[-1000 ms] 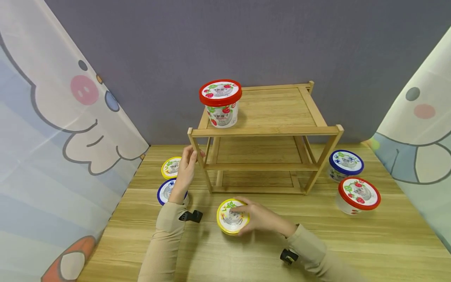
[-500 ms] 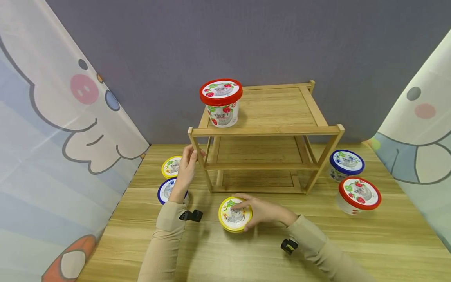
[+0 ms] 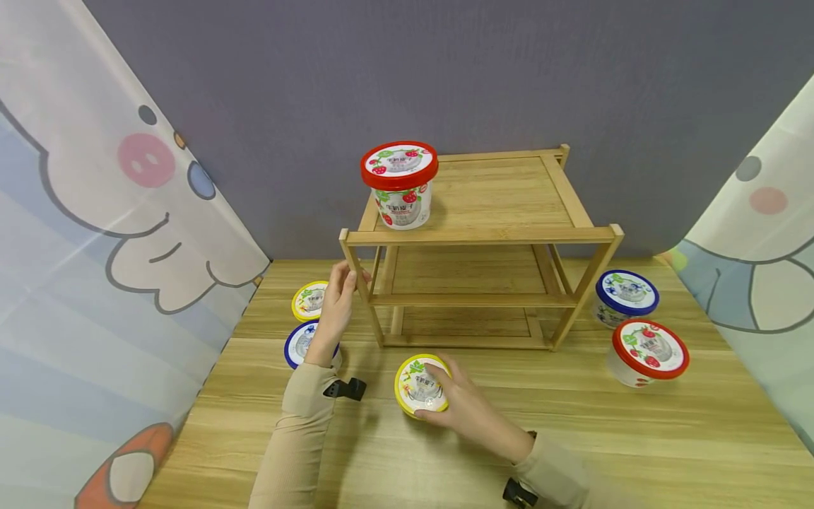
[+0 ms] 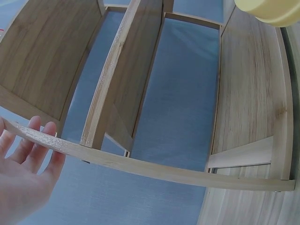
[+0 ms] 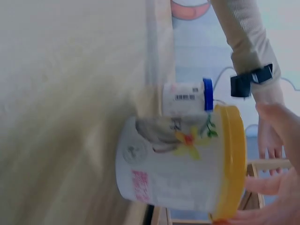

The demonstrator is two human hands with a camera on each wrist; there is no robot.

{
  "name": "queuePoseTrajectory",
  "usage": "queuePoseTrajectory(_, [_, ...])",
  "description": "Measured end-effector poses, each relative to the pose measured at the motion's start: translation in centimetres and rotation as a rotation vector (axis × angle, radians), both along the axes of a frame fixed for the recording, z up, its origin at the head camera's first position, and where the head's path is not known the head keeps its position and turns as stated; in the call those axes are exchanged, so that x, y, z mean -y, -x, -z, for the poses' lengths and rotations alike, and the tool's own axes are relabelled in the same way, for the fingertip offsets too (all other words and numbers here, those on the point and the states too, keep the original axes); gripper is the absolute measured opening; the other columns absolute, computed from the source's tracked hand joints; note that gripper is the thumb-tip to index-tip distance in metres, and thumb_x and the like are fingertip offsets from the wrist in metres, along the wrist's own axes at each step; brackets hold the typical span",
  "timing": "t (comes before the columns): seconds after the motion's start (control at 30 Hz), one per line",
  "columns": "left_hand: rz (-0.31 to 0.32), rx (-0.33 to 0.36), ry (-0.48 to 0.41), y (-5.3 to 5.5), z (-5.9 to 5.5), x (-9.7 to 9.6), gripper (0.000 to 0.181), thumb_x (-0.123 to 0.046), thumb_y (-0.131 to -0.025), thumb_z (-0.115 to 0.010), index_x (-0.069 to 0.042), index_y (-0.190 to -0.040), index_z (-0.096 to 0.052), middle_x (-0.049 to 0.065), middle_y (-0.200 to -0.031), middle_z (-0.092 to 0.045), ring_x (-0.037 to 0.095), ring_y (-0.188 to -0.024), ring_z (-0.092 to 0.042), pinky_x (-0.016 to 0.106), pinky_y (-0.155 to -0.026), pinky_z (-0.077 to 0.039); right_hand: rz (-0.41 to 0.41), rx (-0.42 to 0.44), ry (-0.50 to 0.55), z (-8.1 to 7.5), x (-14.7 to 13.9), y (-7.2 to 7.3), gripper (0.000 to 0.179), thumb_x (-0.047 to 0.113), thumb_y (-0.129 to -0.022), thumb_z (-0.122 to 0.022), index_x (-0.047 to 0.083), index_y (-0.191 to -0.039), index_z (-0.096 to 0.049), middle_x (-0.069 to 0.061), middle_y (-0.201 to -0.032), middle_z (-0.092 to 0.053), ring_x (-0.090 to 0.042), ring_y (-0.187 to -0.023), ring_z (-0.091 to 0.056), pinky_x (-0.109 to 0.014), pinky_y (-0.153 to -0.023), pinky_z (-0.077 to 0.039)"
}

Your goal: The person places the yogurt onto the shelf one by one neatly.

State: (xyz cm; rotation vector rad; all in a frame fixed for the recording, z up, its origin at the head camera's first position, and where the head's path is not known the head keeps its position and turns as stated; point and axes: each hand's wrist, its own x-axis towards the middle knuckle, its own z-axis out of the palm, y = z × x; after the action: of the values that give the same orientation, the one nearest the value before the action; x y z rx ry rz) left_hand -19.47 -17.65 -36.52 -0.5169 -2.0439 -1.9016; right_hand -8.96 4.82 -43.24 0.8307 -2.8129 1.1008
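My right hand (image 3: 473, 413) grips a white tub with a yellow lid (image 3: 415, 387) in front of the shelf, thumb and fingers spread around the lid's right side. The right wrist view shows the tub (image 5: 183, 168) close up, with a yellow flower print and fingertips at the lid rim. My left hand (image 3: 335, 304) holds the front left post of a three-tier wooden shelf (image 3: 483, 237). In the left wrist view, the fingers (image 4: 35, 157) wrap around that post (image 4: 140, 165). A red-lidded strawberry tub (image 3: 400, 187) stands on the top tier, at its left.
Left of the shelf, partly behind my left arm, are a yellow-lidded tub (image 3: 309, 300) and a blue-lidded tub (image 3: 300, 344). To the right stand another blue-lidded tub (image 3: 627, 293) and a red-lidded tub (image 3: 650, 350). A grey wall (image 3: 496, 78) rises behind the shelf.
The yellow-lidded tub has shifted slightly right and turned, its lid print now at a different angle. My right hand and wrist have swung with it. The left hand stays on the post.
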Motion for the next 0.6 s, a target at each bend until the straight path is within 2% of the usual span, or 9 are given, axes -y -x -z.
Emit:
queuePoseTrajectory(0.07, [-0.003, -0.002, 0.001, 0.0, 0.1, 0.0, 0.026, -0.015, -0.097, -0.031, 0.0, -0.118, -0.038, 0.0, -0.093, -0.053, 0.04, -0.099, -0.044, 0.036, -0.088, -0.036, 0.027, -0.027, 0.0, 0.3, 0.3, -0.3, 0.073, 0.039, -0.067, -0.074, 0.0, -0.123, -0.046, -0.027, -0.128, -0.034, -0.041, -0.115, -0.038, -0.049, -0.086, -0.04])
queuePoseTrajectory(0.17, [-0.004, -0.009, 0.0, 0.1, 0.1, 0.0, 0.026, -0.014, -0.097, -0.031, 0.0, -0.118, -0.038, -0.001, -0.092, -0.053, 0.041, -0.098, -0.044, 0.035, -0.087, -0.036, 0.055, -0.058, -0.006, 0.7, 0.5, -0.6, 0.076, 0.037, -0.065, -0.076, -0.001, -0.123, -0.046, -0.03, -0.127, -0.033, -0.043, -0.114, -0.039, -0.049, -0.086, -0.04])
queuePoseTrajectory(0.43, [-0.009, -0.018, 0.011, 0.2, 0.1, 0.0, 0.025, -0.013, -0.097, -0.03, 0.001, -0.117, -0.038, 0.023, -0.096, -0.05, 0.038, -0.095, -0.046, 0.035, -0.086, -0.036, 0.051, -0.127, -0.003, 1.3, 0.5, -0.5, 0.075, 0.032, -0.061, -0.08, -0.003, -0.12, -0.049, -0.031, -0.124, -0.037, -0.044, -0.111, -0.041, -0.05, -0.085, -0.04])
queuePoseTrajectory(0.6, [-0.013, -0.02, 0.018, 0.2, 0.2, 0.0, 0.027, -0.014, -0.097, -0.031, 0.002, -0.118, -0.037, 0.022, -0.096, -0.05, 0.035, -0.095, -0.047, 0.036, -0.087, -0.036, 0.001, -0.119, 0.016, 1.3, -0.1, 0.2, 0.076, 0.029, -0.059, -0.081, -0.005, -0.119, -0.05, -0.032, -0.124, -0.037, -0.043, -0.111, -0.041, -0.048, -0.087, -0.04])
